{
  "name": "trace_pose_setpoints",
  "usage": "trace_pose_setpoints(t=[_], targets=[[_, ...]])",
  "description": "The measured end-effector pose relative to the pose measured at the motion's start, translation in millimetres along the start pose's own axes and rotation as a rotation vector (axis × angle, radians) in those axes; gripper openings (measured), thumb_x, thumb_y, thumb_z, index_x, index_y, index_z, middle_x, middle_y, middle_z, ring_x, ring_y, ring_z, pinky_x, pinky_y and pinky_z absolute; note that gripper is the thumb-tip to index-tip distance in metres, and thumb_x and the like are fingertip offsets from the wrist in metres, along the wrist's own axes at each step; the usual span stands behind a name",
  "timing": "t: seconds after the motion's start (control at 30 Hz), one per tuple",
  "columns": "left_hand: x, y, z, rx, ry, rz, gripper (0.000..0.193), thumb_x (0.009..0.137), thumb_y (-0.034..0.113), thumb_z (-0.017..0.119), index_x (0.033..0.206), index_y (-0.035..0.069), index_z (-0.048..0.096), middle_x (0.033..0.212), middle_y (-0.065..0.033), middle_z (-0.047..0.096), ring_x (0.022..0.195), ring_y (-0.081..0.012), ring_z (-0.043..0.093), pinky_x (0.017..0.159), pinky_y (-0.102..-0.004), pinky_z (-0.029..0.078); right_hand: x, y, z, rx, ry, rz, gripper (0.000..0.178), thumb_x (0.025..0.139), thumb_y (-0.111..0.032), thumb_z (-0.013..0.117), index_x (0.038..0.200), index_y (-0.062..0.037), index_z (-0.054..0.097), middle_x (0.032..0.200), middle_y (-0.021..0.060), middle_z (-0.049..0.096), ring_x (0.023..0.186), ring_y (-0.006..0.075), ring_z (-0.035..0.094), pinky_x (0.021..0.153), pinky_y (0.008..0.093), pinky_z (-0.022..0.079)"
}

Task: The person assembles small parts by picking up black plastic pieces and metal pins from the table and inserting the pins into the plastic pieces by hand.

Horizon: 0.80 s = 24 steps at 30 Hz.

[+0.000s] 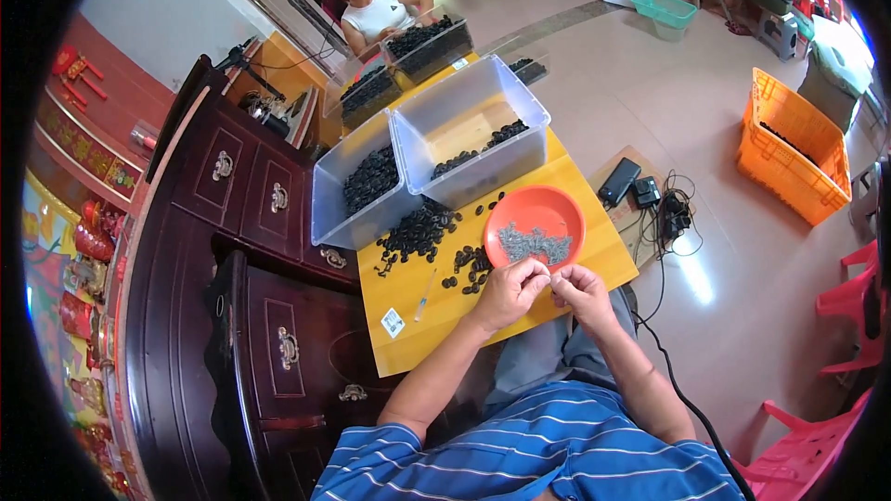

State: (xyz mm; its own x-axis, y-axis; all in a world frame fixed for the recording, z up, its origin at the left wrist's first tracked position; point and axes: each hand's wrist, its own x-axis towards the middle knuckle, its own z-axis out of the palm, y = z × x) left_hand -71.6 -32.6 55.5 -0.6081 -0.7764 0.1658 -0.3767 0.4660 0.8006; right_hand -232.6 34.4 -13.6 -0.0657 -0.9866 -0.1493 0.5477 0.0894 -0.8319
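Observation:
My left hand [510,297] and my right hand [583,293] meet at the near rim of a red-orange bowl [536,201]. Both have thumb and fingers pinched together, and whatever is between them is too small to make out. Small grey pieces [531,245] lie heaped inside the bowl. Left of it, on the yellow table [594,227], are a loose cluster of black oval parts [471,269] and a larger black pile [419,230]. A thin stick-like tool [426,295] lies nearer me, beside a small white card [393,323].
Behind the pile stand two translucent bins [357,230] [478,172] holding black parts. Farther back are more clear boxes [432,51] and a seated person [376,14]. A dark wooden cabinet [251,186] borders the left. Black adapters [646,191], cables and an orange crate [800,153] sit at right.

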Motion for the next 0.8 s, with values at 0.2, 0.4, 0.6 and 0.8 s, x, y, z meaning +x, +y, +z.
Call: trace_pose_setpoints(t=[0.2,0.4,0.6,0.8], targets=[[-4,-14,6,0.186,-0.011,0.001,0.014,0.099,0.016,0.059,0.093,0.004,0.060,0.080,-0.0193,0.066,0.077,-0.0380,0.068,0.065,-0.0441,0.051,0,0,11,-0.545,0.142,-0.264,0.007,0.090,-0.009,0.070,0.087,-0.0026,0.068,0.067,-0.0038,0.059,0.062,0.0023,0.052,0.056,0.0224,0.044],[0,-21,6,0.271,-0.055,-0.003,0.022,0.101,0.023,0.052,0.089,0.005,0.055,0.084,-0.0217,0.065,0.081,-0.0447,0.065,0.067,-0.0536,0.050,3,0,11,-0.673,0.124,-0.356,0.009,0.087,-0.008,0.073,0.086,-0.0016,0.067,0.066,-0.0015,0.059,0.060,0.0035,0.053,0.056,0.0234,0.045],[2,-26,6,0.181,0.023,0.075,0.018,0.099,0.019,0.058,0.090,0.004,0.058,0.072,-0.0193,0.063,0.070,-0.0410,0.065,0.061,-0.0477,0.049,12,11,4,-0.541,0.119,-0.287,0.011,0.090,-0.011,0.071,0.087,-0.0016,0.067,0.071,-0.0020,0.064,0.063,0.0059,0.058,0.057,0.0237,0.047],[-1,-13,3,0.132,0.155,0.163,0.011,0.096,0.014,0.065,0.092,0.005,0.063,0.080,-0.0146,0.067,0.072,-0.0348,0.068,0.063,-0.0422,0.052,12,1,9,-0.060,0.034,0.104,0.007,0.096,-0.014,0.066,0.095,-0.0070,0.067,0.076,-0.0016,0.065,0.063,0.0070,0.059,0.060,0.0220,0.049]])
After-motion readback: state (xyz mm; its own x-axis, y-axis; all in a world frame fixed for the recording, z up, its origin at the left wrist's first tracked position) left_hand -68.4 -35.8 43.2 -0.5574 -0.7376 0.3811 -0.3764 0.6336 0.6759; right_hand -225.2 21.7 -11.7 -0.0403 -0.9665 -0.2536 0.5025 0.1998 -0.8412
